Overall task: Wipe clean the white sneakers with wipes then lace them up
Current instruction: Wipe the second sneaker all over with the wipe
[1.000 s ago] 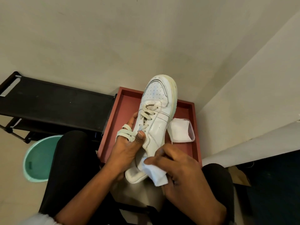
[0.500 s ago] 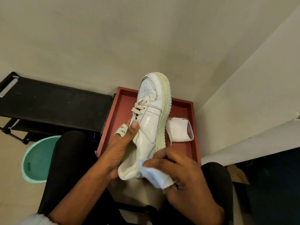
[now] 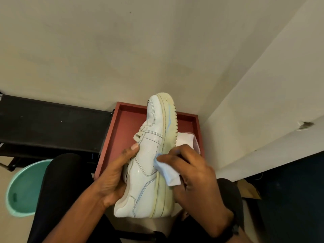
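Note:
A white sneaker (image 3: 149,165) with a yellowed sole is turned on its side over my lap, toe pointing away. My left hand (image 3: 115,174) grips its upper from the lace side, thumb near the laces (image 3: 139,134). A white wipe (image 3: 166,170) is pinched in my right hand (image 3: 196,178) and pressed against the sneaker's side by the sole edge. A clear tub of wipes (image 3: 190,142) lies in the red tray (image 3: 112,137), partly hidden behind the sole.
The red tray sits on the floor in the corner of two pale walls. A black rack (image 3: 52,125) stands to the left, a green basin (image 3: 24,188) lower left. A brown cardboard piece (image 3: 249,190) lies at the right.
The sneaker has rolled from laces-up onto its side, showing the sole edge. My right hand with the wipe has moved from the heel up to the mid side.

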The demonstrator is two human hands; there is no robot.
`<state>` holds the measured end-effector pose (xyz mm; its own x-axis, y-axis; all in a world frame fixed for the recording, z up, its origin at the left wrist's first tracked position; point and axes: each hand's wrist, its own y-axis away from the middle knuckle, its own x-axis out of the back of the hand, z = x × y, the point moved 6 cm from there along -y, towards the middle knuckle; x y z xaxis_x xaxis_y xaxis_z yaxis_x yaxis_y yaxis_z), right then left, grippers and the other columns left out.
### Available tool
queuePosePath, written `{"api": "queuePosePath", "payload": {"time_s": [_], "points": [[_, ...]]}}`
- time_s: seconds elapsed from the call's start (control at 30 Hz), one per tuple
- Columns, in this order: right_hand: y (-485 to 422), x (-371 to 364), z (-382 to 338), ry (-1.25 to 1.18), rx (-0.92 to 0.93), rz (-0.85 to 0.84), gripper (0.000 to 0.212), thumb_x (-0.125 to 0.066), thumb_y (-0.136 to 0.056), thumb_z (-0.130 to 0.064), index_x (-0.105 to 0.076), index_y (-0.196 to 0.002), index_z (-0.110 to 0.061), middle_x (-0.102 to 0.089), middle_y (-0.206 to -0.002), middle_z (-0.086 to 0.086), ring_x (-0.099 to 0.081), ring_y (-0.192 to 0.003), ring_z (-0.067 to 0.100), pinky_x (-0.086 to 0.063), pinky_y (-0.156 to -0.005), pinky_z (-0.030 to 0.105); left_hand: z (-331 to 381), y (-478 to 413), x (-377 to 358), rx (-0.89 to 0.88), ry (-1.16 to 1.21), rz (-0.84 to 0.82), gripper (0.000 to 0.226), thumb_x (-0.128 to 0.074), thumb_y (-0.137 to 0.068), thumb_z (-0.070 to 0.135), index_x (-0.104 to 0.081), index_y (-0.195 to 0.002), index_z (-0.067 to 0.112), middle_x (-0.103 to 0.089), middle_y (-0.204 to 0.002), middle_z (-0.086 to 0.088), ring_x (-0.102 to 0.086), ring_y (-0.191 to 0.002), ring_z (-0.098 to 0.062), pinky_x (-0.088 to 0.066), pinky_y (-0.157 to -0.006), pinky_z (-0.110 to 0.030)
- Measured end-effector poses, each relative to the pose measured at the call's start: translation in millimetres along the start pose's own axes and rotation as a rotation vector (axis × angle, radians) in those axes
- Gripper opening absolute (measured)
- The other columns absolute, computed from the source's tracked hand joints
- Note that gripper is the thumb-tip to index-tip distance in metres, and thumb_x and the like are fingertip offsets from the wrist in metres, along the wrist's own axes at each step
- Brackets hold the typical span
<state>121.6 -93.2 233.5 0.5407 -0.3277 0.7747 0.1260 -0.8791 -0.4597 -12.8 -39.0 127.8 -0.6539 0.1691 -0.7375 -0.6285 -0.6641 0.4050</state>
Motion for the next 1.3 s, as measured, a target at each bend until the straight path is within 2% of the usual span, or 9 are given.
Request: {"api": "queuePosePath", "payload": {"time_s": [0.1,0.2,0.27,0.37,0.57,0.77,0.93,1.1,1.3], "points": [[-3,15,1,-0.032,-0.001,0.051,0.024,-0.076,-0.085,-0.014,-0.075,-0.109,-0.015,-0.063,-0.099,-0.003,-0.06,-0.092,0.007,-0.044,-0.078,0.009,-1,1,2,0.023,-0.107,0.04,0.083,-0.097,-0.047,0.049,-0.075,-0.119,0.014,-0.069,-0.124,-0.021,-0.07,-0.109,-0.035,-0.056,-0.097,-0.048],[-18,41,7,-0.005,-0.045,0.171,0.028,-0.073,-0.081,-0.003,-0.076,-0.108,-0.013,-0.064,-0.099,-0.001,-0.063,-0.091,0.011,-0.045,-0.074,0.011,-2,2,0,0.028,-0.163,0.06,0.077,-0.098,-0.043,0.047,-0.078,-0.111,0.016,-0.072,-0.118,-0.02,-0.072,-0.103,-0.034,-0.061,-0.083,-0.041],[-29,52,14,0.011,-0.061,0.226,0.031,-0.063,-0.082,-0.003,-0.076,-0.108,-0.012,-0.064,-0.098,0.001,-0.064,-0.09,0.014,-0.046,-0.073,0.012,-2,3,-2,0.012,-0.196,0.08,0.064,-0.091,-0.054,0.042,-0.077,-0.111,0.017,-0.072,-0.118,-0.019,-0.072,-0.106,-0.035,-0.062,-0.082,-0.038],[-40,52,27,-0.002,-0.085,0.239,0.031,-0.066,-0.084,-0.001,-0.076,-0.11,-0.014,-0.064,-0.097,0.0,-0.064,-0.09,0.013,-0.046,-0.074,0.014,-2,4,-4,-0.001,-0.239,0.1,0.055,-0.082,-0.058,0.041,-0.079,-0.107,0.017,-0.073,-0.116,-0.019,-0.072,-0.105,-0.034,-0.062,-0.08,-0.036],[-30,26,33,-0.031,-0.088,0.205,0.031,-0.056,-0.086,-0.01,-0.075,-0.111,-0.013,-0.061,-0.098,-0.001,-0.061,-0.091,0.01,-0.047,-0.071,0.015,-1,6,-3,0.025,-0.265,0.103,0.054,-0.081,-0.058,0.041,-0.08,-0.105,0.015,-0.074,-0.114,-0.02,-0.073,-0.101,-0.034,-0.059,-0.086,-0.041],[-7,16,36,0.069,-0.047,0.173,0.03,-0.081,-0.079,-0.009,-0.075,-0.108,-0.01,-0.062,-0.1,0.003,-0.062,-0.092,0.017,-0.051,-0.073,0.018,-6,6,-1,0.073,-0.273,0.107,0.056,-0.081,-0.064,0.039,-0.076,-0.112,0.012,-0.071,-0.119,-0.021,-0.071,-0.106,-0.037,-0.056,-0.096,-0.046],[-1,16,30,0.176,0.109,0.014,0.031,-0.075,-0.082,-0.028,-0.073,-0.108,-0.011,-0.064,-0.102,0.003,-0.062,-0.093,0.021,-0.053,-0.076,0.024,-7,6,0,0.085,-0.292,0.108,0.056,-0.081,-0.066,0.039,-0.075,-0.114,0.011,-0.071,-0.119,-0.022,-0.07,-0.106,-0.037,-0.054,-0.098,-0.047],[-10,22,38,0.234,0.162,-0.002,0.03,-0.084,-0.079,-0.022,-0.075,-0.105,-0.01,-0.066,-0.099,0.006,-0.063,-0.089,0.022,-0.055,-0.068,0.03,-7,6,3,0.11,-0.313,0.115,0.057,-0.082,-0.063,0.039,-0.076,-0.111,0.01,-0.071,-0.119,-0.023,-0.07,-0.106,-0.038,-0.053,-0.099,-0.047],[-14,24,40,0.229,0.113,0.049,0.028,-0.076,-0.083,-0.018,-0.074,-0.108,-0.008,-0.064,-0.1,0.006,-0.062,-0.091,0.023,-0.054,-0.068,0.028,-4,5,7,0.104,-0.315,0.128,0.059,-0.082,-0.063,0.038,-0.075,-0.114,0.008,-0.07,-0.119,-0.024,-0.07,-0.106,-0.039,-0.055,-0.098,-0.048]]}}
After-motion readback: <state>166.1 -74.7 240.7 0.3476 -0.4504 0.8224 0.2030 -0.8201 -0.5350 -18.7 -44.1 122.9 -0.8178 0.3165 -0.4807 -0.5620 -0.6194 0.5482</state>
